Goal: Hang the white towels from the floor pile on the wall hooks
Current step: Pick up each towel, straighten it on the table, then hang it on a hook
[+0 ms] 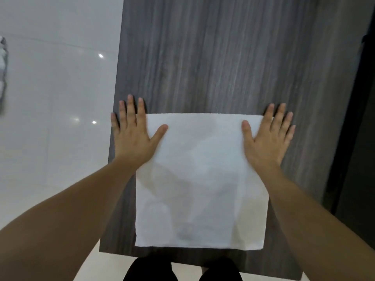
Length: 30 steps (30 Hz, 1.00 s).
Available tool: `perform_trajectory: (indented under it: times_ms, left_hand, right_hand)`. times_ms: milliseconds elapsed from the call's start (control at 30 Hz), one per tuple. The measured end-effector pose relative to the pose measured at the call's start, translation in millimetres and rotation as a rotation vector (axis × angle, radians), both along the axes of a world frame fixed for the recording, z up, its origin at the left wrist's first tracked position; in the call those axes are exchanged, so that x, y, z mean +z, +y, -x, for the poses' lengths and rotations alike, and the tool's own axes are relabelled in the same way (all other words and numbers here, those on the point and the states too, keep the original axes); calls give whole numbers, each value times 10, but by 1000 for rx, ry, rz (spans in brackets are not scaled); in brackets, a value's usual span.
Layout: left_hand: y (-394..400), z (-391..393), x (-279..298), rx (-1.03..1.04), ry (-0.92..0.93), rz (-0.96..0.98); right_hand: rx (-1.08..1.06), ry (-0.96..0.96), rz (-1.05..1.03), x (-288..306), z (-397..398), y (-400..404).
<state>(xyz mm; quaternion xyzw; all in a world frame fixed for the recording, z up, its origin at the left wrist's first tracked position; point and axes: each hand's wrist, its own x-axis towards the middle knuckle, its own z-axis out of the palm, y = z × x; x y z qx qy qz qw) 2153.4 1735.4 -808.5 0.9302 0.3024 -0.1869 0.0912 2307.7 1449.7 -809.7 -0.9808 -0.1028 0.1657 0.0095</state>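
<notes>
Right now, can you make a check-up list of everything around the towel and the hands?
Surface: dark grey wood-grain panel, bare above the towel.
Job's things: one white towel spread flat against the panel; no hooks or floor pile in view.
Clutter: nothing seen.
Hands: left hand and right hand pressed flat on the towel's upper corners, fingers straight.
Cables: nothing seen.
Surroundings: glossy white tiles left, something grey and white at the left edge, dark opening right.

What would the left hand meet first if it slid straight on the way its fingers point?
Only more of the dark wood-grain panel: the left hand lies flat by the white towel, and nothing shows ahead up to the frame's edge.
</notes>
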Motion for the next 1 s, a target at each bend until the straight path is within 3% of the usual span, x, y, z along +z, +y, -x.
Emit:
perform_trajectory:
  times_ms: [167,267,333,433,600,800,1000]
  left_hand:
    - [-134,-113,143,109,9,-29]
    - [-373,-322,263,-87,-129,-11]
    - [-494,-493,301,-258,-228,70]
    - [-547,-689,367,-262,-164,154]
    - [-560,-759,509,-311,44,115]
    - [-650,-492,862,-367,-51,135]
    - [-621,-206,2024,-241,-86,228]
  right_hand:
    - [-67,-71,-32,288,-73,191]
    - [422,-9,-186,394,68,691]
    - [576,96,-211,426,152,959]
    - [577,147,-151,435,147,1153]
    - [610,343,-65,513,53,1199]
    - [690,414,-145,941,160,1048]
    - [767,344,-211,1991,389,1025]
